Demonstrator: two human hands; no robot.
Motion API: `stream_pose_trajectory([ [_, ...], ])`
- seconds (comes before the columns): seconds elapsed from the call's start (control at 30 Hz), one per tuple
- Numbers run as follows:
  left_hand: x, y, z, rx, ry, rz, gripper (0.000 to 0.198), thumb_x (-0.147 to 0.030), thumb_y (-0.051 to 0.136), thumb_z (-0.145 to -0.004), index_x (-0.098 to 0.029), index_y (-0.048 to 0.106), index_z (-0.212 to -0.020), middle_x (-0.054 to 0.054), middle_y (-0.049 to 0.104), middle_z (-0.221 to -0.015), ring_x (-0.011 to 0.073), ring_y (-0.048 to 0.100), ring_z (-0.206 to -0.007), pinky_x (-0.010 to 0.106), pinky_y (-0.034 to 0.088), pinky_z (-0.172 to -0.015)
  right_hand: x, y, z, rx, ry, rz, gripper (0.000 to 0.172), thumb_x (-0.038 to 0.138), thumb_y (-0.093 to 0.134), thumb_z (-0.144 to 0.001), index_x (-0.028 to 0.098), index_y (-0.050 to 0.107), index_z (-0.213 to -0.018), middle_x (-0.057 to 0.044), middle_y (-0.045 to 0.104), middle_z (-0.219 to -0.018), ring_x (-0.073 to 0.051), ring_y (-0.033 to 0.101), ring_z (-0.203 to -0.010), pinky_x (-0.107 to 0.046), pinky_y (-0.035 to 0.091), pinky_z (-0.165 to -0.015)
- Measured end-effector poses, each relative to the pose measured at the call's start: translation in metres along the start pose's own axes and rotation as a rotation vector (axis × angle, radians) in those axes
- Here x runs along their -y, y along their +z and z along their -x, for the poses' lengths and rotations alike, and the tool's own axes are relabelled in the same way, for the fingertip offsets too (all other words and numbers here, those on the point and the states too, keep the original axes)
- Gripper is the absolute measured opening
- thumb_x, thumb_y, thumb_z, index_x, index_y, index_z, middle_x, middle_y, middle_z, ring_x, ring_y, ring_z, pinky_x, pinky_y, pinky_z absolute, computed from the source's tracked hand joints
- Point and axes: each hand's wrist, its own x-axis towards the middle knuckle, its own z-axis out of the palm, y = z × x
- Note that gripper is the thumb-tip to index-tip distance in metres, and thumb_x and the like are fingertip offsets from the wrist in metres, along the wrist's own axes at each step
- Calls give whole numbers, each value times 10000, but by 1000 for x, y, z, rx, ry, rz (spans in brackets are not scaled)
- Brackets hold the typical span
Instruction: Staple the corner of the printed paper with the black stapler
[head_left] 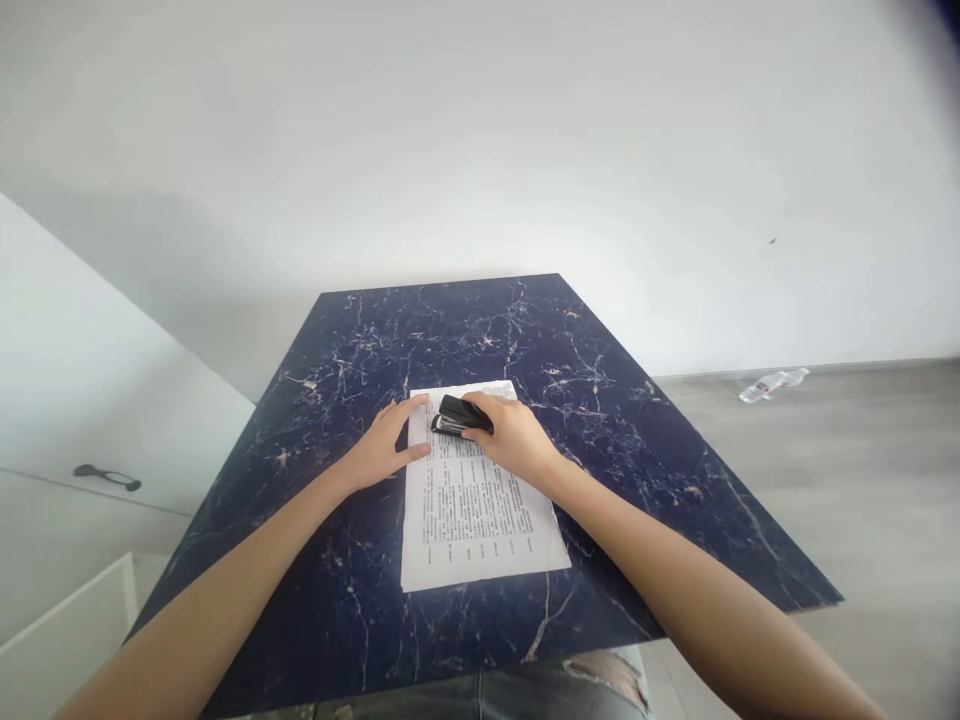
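Observation:
A black stapler (466,414) is in the grasp of my right hand (517,437), held over the upper part of the printed sheets (480,540). Its jaw end points left, and a gap shows between its top arm and base. My left hand (386,442) rests at the left edge of the paper, thumb and fingers spread apart, with nothing held. The sheets lie flat in a stack with the lines of print running lengthwise away from me. Part of the stack's top right is hidden behind my right hand.
The paper lies on a dark blue marble-patterned table (360,360), its far edge near a white wall (450,150). At left is a white cabinet with a dark handle (107,477). A clear plastic bottle (772,384) lies on the grey floor by the wall.

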Motion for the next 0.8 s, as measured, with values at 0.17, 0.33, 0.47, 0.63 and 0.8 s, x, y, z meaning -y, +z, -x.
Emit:
stream_pose_trajectory([
  [0.17, -2, -4, 2, -63, -46, 132, 595, -597, 336, -1079, -255, 455, -1551, 114, 489, -1611, 320, 420, -1501, 527, 247, -1274, -7, -6, -7, 101, -67, -12, 490, 293, 762, -880, 260, 646, -1356, -104, 746, -1240, -300, 708, -1074, -434, 562, -894],
  [0.33, -7, -4, 0, -95, -83, 182, 568, -568, 320, -1083, -223, 520, -1486, 111, 538, -1560, 291, 464, -1460, 464, 310, -1246, -29, -43, -7, 123, 19, -233, 420, 421, 634, -976, 242, 670, -1354, -100, 751, -1247, -171, 695, -762, -379, 600, -758],
  [0.47, -10, -2, -6, -145, -100, 207, 515, -540, 349, -1077, -216, 589, -1398, 93, 603, -1488, 273, 517, -1410, 430, 336, -1231, -46, -58, -3, 429, 250, -537, 405, 432, 584, -1003, 272, 696, -1358, -74, 790, -1104, -136, 677, -591, -331, 613, -621],
  [0.63, -11, 7, -18, -317, -212, 162, 448, -479, 357, -1073, -183, 686, -1142, 114, 703, -1270, 262, 616, -1251, 406, 412, -1162, -50, -44, -3, 518, 393, -850, 441, 330, 643, -954, 239, 692, -1382, -88, 793, -1042, -179, 743, -669, -322, 652, -643],
  [0.8, -9, 13, -19, -554, -162, 271, 436, -501, 432, -1063, -172, 707, -1142, 124, 704, -1273, 269, 630, -1230, 428, 452, -1134, -47, -43, -3, 511, 446, -940, 427, 250, 691, -920, 230, 719, -1346, -96, 769, -1180, -218, 786, -823, -385, 690, -800],
])
